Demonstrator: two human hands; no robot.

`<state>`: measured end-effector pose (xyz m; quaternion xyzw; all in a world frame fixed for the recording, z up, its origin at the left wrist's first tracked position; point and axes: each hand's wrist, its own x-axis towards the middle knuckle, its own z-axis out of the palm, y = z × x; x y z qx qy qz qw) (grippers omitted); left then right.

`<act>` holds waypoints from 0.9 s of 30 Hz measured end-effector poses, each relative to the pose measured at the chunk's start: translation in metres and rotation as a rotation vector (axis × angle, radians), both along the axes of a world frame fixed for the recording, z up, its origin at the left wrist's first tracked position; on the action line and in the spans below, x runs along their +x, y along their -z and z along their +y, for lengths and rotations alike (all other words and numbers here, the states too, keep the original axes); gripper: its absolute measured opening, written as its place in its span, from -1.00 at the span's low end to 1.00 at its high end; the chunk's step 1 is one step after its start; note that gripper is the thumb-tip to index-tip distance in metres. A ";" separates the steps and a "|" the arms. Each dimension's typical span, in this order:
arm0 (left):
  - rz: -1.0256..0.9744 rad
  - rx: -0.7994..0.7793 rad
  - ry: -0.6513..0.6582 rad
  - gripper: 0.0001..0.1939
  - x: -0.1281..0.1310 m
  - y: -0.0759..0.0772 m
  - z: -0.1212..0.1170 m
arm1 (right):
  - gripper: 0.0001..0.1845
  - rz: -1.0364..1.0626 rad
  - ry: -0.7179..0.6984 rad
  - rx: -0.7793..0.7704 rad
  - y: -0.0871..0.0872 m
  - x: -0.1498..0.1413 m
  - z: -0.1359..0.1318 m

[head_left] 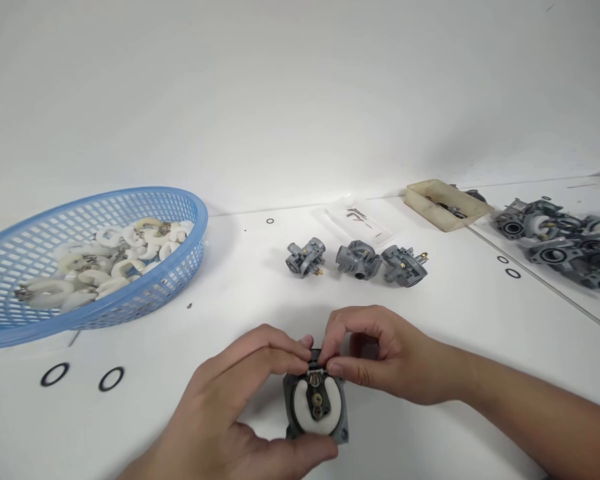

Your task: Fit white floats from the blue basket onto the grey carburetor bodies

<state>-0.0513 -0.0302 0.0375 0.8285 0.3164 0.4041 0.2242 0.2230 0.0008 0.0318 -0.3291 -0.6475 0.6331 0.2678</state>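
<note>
1. Position: the metal body (343, 432) is near the front of the white counter (220, 267), between the two hands, open side up. The white float (336, 400) lies in it, curved around the brass piece (317, 399).

2. Left hand (230, 400): spread moderately wide around the metal body, thumb along the near edge, fingertips by the hinge at the far edge. It appears to be steadying the piece.

3. Right hand (405, 360): narrow, thumb and forefinger almost together at the right end of the small hinge pin (316, 372). Cannot tell whether the pin is between the tips, as the fingers cover that end.

4. Technique, judged from this view: best to brace the metal body with the left thumb, so that small pushes at the hinge do not turn it. Fingertip force should run along the line of the pin; a sideways push could bend it or make it slip.

5. Caution: the float is probably light and easily knocked askew, so pressure belongs at the hinge, not on the white arms. If the pin binds, easing off and realigning seems safer than forcing.

6. Surroundings: three similar metal parts (357, 260) stand beyond the hands; the blue basket (200, 207) of white floats is to the left, the shallow tray (425, 212) to the far right.
</note>
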 end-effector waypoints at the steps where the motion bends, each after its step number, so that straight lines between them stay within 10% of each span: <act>1: 0.003 0.000 0.003 -0.44 0.000 0.000 0.000 | -0.71 0.005 0.005 0.004 0.000 0.000 0.000; 27: 0.016 -0.194 -0.014 -0.21 -0.004 0.008 -0.001 | -0.81 -0.028 -0.043 0.127 0.000 0.002 0.000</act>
